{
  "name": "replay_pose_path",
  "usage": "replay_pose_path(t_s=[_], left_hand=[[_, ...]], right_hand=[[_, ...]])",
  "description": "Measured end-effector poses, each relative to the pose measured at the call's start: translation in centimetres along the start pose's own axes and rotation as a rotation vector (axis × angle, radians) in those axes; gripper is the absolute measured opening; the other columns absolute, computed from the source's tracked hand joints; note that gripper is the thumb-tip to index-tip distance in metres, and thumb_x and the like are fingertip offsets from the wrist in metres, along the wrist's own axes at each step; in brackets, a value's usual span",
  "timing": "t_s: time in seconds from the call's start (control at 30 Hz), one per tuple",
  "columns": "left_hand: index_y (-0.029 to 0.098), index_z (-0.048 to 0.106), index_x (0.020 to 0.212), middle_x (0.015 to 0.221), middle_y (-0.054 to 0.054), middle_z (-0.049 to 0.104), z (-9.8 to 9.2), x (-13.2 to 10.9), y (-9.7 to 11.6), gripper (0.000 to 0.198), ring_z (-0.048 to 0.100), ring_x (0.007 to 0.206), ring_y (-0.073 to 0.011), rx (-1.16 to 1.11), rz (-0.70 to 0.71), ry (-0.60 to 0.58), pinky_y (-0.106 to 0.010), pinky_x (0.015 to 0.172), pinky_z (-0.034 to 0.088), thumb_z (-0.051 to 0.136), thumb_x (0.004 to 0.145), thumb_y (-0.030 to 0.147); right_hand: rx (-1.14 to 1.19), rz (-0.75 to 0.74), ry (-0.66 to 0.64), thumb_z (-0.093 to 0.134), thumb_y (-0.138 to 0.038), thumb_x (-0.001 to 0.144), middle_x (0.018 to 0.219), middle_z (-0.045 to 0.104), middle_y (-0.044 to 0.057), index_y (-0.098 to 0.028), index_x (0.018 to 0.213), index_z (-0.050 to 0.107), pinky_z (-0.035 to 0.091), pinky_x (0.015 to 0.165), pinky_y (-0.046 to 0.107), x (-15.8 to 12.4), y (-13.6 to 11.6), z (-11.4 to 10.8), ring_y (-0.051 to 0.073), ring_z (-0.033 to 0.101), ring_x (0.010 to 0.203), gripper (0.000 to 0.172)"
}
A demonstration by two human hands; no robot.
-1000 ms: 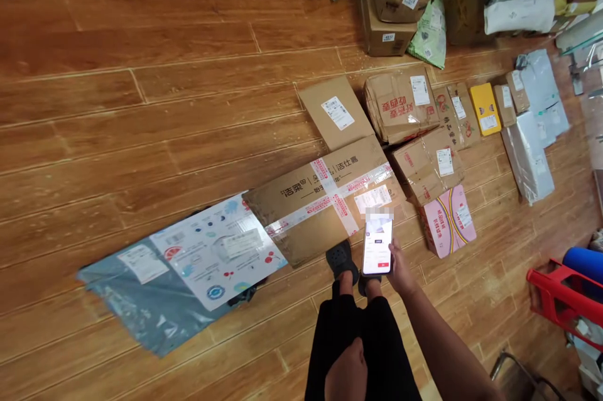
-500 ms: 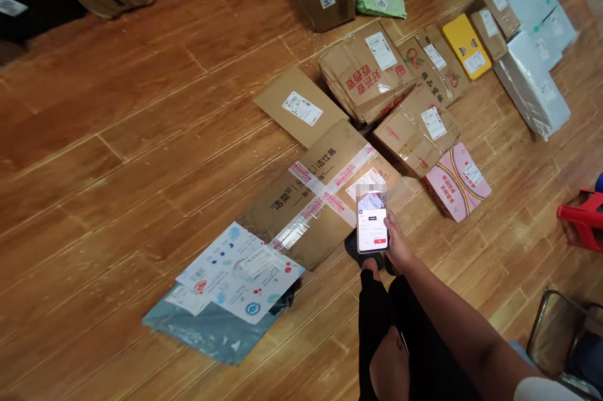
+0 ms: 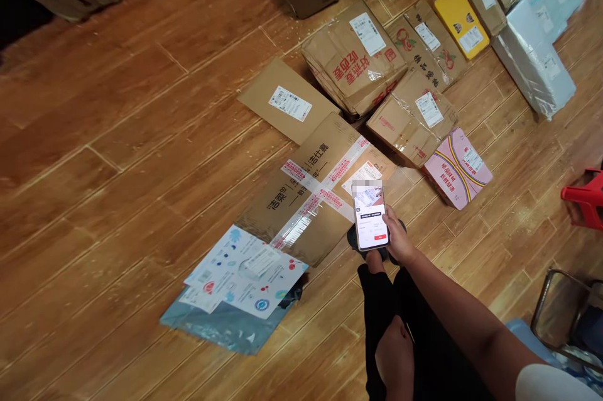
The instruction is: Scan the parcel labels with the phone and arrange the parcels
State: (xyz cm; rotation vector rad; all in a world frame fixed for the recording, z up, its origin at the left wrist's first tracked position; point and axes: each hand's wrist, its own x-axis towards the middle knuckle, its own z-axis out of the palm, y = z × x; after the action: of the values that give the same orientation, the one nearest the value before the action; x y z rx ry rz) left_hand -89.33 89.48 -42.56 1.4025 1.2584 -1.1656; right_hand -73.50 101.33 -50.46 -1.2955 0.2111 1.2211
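Observation:
My right hand [image 3: 397, 239] is closed around a phone [image 3: 371, 215], thumb along its right edge. The phone's lit screen shows a camera picture at the top and a form with a red button below. Beyond the phone lies a flat brown carton [image 3: 301, 200] crossed with red-and-white tape, its shipping label partly covered by the phone. A black shoe [image 3: 353, 238] shows behind the phone. No left hand can be made out; bare skin shows at my black trouser leg.
A white printed parcel [image 3: 257, 291] overlaps a grey plastic mailer [image 3: 226, 329]. Several brown cartons, a yellow box [image 3: 459, 14] and a pink box [image 3: 459, 168] lie farther off. A red stool [image 3: 584, 197] stands at right, above a metal-framed chair [image 3: 541, 310].
The view has shifted slightly, so the far parcels sit higher in it. A dark message bar on the phone screen is wider now. My right hand still holds the phone.

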Motion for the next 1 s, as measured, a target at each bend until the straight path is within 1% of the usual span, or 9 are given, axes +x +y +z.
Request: replay_pose_path(t_s=[0.07, 0.17, 0.27, 0.43, 0.53, 0.67, 0.83, 1.0], left_hand=[[0.025, 0.064, 0.084, 0.082, -0.004, 0.074, 0.0, 0.0, -0.1, 0.031, 0.069, 0.077, -0.0189, 0.013, -0.001, 0.005, -0.031, 0.063, 0.031, 0.036, 0.095, 0.017], [0.025, 0.064, 0.083, 0.081, -0.003, 0.073, 0.0, 0.1, -0.1, 0.031, 0.068, 0.075, -0.0181, 0.024, 0.001, 0.003, -0.031, 0.062, 0.030, 0.036, 0.094, 0.016], [0.025, 0.063, 0.083, 0.081, -0.003, 0.074, -0.1, 0.1, -0.1, 0.031, 0.068, 0.075, -0.0172, 0.021, 0.004, -0.001, -0.030, 0.062, 0.030, 0.036, 0.094, 0.018], [0.026, 0.062, 0.083, 0.082, -0.002, 0.074, -0.2, 0.1, 0.0, 0.030, 0.068, 0.076, -0.0168, 0.020, 0.003, -0.015, -0.030, 0.062, 0.031, 0.035, 0.094, 0.018], [0.026, 0.062, 0.083, 0.082, -0.003, 0.073, -0.2, 0.1, 0.0, 0.032, 0.069, 0.077, -0.0186, 0.019, 0.008, -0.015, -0.031, 0.063, 0.032, 0.033, 0.094, 0.019], [0.026, 0.060, 0.081, 0.081, -0.005, 0.072, -0.4, 0.0, 0.0, 0.032, 0.068, 0.076, -0.0207, 0.011, 0.013, -0.006, -0.034, 0.063, 0.032, 0.031, 0.094, 0.019], [0.026, 0.056, 0.076, 0.074, -0.003, 0.068, -0.6, -0.2, 0.0, 0.031, 0.064, 0.069, -0.0188, -0.006, 0.026, 0.000, -0.032, 0.060, 0.031, 0.030, 0.093, 0.018], [0.026, 0.057, 0.078, 0.074, -0.002, 0.067, -0.7, -0.2, -0.1, 0.031, 0.063, 0.069, -0.0180, 0.012, 0.013, -0.020, -0.033, 0.060, 0.032, 0.031, 0.091, 0.015]], right_hand=[[0.002, 0.002, 0.000, 0.072, -0.048, 0.079, 0.104, 0.075, 0.000, -0.028, 0.106, 0.061, 0.055, 0.083, 0.033, -0.1, -0.1, 0.0, 0.022, 0.070, 0.095, 0.036], [0.011, 0.015, -0.009, 0.073, -0.046, 0.078, 0.102, 0.075, 0.000, -0.029, 0.107, 0.060, 0.056, 0.080, 0.033, -0.4, -0.2, 0.0, 0.022, 0.071, 0.091, 0.036], [0.020, 0.016, -0.030, 0.075, -0.037, 0.074, 0.100, 0.075, -0.002, -0.029, 0.108, 0.061, 0.055, 0.078, 0.031, -0.7, -0.4, 0.1, 0.021, 0.070, 0.087, 0.038], [-0.027, 0.001, -0.086, 0.077, -0.018, 0.063, 0.102, 0.074, -0.004, -0.030, 0.112, 0.061, 0.054, 0.083, 0.033, -1.4, -0.8, 0.2, 0.021, 0.068, 0.092, 0.053], [-0.083, -0.015, -0.138, 0.077, -0.012, 0.058, 0.103, 0.074, -0.005, -0.031, 0.113, 0.062, 0.054, 0.082, 0.032, -1.7, -1.2, 0.3, 0.020, 0.067, 0.091, 0.060], [-0.130, -0.039, -0.186, 0.076, -0.010, 0.059, 0.103, 0.073, -0.005, -0.032, 0.118, 0.059, 0.055, 0.078, 0.030, -2.0, -1.7, 0.4, 0.019, 0.066, 0.091, 0.065], [-0.174, -0.066, -0.183, 0.078, -0.012, 0.061, 0.111, 0.072, -0.002, -0.030, 0.116, 0.060, 0.056, 0.085, 0.034, -2.1, -1.9, 0.4, 0.020, 0.066, 0.099, 0.061], [-0.170, -0.044, -0.190, 0.082, -0.017, 0.061, 0.116, 0.073, 0.000, -0.030, 0.122, 0.057, 0.056, 0.090, 0.037, -2.1, -1.6, 0.3, 0.022, 0.068, 0.101, 0.067]])
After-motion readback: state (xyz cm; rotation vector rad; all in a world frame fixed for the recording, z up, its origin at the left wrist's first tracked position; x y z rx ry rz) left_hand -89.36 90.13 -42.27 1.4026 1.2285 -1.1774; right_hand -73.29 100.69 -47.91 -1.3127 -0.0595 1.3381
